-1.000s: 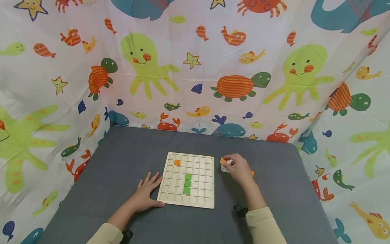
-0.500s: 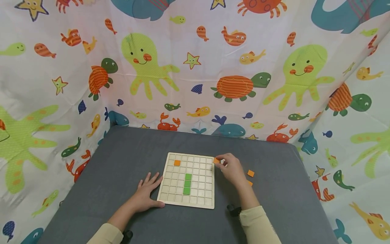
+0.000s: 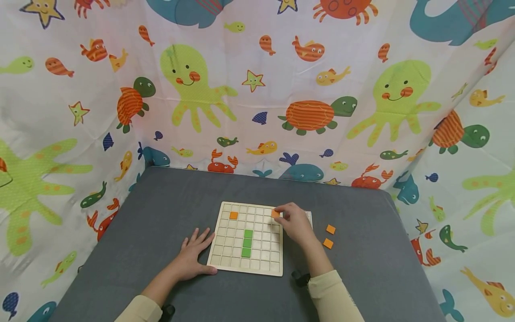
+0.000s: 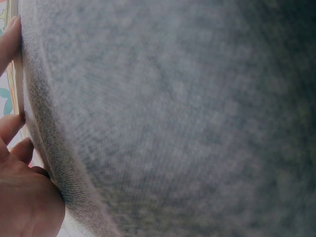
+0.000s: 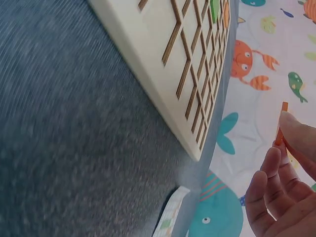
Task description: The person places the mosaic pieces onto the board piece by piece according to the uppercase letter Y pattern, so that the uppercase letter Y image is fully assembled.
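A light wooden grid board (image 3: 264, 245) lies on the grey table. Three green square tiles (image 3: 247, 243) stand in a column near its middle, and one orange tile (image 3: 234, 215) sits in its upper left. My left hand (image 3: 191, 259) rests at the board's left edge, fingers spread, thumb at the lower left corner. Over the board's upper right corner, my right hand (image 3: 297, 224) pinches an orange square tile (image 5: 282, 123) between thumb and fingers. In the right wrist view that tile is seen edge-on, raised above the board.
Two loose orange tiles (image 3: 329, 236) lie on the table right of the board. A white printed card (image 3: 309, 218) lies partly behind my right hand. A curtain (image 3: 257, 147) with sea animals hangs along the table's back and sides.
My right hand has carried the orange tile leftward from above the card to over the board's upper right corner. The two loose orange tiles have come into full view. My left hand stays put.
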{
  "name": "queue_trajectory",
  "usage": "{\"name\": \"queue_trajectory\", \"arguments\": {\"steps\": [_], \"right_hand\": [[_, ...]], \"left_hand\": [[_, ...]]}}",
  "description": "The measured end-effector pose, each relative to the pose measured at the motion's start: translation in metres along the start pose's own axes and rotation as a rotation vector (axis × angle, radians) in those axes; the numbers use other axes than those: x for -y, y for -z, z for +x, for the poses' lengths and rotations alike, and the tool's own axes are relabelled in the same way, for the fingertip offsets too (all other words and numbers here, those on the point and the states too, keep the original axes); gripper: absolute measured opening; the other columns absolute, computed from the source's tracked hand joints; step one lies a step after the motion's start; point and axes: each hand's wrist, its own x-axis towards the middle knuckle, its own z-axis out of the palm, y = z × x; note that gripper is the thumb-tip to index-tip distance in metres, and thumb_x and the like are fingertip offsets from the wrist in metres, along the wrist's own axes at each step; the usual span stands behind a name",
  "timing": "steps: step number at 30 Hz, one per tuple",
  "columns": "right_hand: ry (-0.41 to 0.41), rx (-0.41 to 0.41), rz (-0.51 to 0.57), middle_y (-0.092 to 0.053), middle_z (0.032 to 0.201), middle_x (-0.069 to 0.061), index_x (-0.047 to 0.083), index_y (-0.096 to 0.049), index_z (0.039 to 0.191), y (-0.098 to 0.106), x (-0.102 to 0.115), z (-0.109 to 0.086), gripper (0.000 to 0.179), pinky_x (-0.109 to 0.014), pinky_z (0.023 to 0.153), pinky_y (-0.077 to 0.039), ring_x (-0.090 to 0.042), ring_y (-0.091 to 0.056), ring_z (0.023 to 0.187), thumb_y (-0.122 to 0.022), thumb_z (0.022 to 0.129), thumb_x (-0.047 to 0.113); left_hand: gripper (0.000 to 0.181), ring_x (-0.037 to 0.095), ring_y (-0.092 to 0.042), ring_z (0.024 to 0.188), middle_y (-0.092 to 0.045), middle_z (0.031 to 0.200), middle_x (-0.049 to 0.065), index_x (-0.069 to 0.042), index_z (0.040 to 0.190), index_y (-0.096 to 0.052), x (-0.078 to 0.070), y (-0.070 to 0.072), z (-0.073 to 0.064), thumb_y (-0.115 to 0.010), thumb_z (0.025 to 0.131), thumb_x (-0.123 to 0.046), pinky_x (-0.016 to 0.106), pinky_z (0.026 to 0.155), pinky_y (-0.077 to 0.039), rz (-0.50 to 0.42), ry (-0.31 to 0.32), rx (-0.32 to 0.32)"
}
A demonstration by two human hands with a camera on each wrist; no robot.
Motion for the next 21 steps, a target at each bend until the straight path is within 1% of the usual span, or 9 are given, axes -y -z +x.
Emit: {"name": "queue_trajectory", "arguments": {"steps": [6,9,14,21], "right_hand": [[0.026,0.009,0.004,-0.066,0.113,-0.005,0.014,-0.077,0.113,-0.009,0.006,0.002,0.023,-0.03,0.065,-0.05,-0.016,-0.058,0.082,-0.078,0.09,0.016],[0.027,0.025,0.007,-0.066,0.115,-0.004,0.015,-0.076,0.114,-0.012,0.01,0.003,0.023,-0.028,0.064,-0.049,-0.014,-0.058,0.082,-0.078,0.09,0.018],[0.053,0.043,0.012,-0.067,0.117,-0.005,0.015,-0.076,0.114,-0.016,0.016,0.004,0.022,-0.028,0.062,-0.048,-0.014,-0.059,0.083,-0.076,0.092,0.019],[0.076,0.073,0.0,-0.067,0.116,-0.005,0.014,-0.076,0.113,-0.025,0.024,0.008,0.023,-0.03,0.065,-0.049,-0.015,-0.058,0.083,-0.077,0.091,0.018]], "left_hand": [[0.116,0.041,0.003,0.156,-0.017,0.17,0.008,-0.02,0.16,-0.03,0.001,0.0,0.0,-0.088,0.067,-0.059,0.069,0.119,0.001,-0.006,0.008,0.002],[0.116,0.041,0.004,0.156,-0.018,0.17,0.008,-0.019,0.16,-0.031,0.001,0.0,-0.001,-0.088,0.067,-0.059,0.069,0.119,0.001,-0.007,0.013,0.002],[0.116,0.041,0.004,0.156,-0.018,0.17,0.008,-0.02,0.16,-0.031,0.001,-0.001,-0.001,-0.087,0.067,-0.06,0.069,0.119,0.002,-0.014,0.013,0.007],[0.116,0.041,0.004,0.156,-0.017,0.17,0.008,-0.02,0.16,-0.03,0.002,-0.001,0.001,-0.087,0.067,-0.06,0.069,0.119,0.002,-0.01,0.005,0.003]]}}
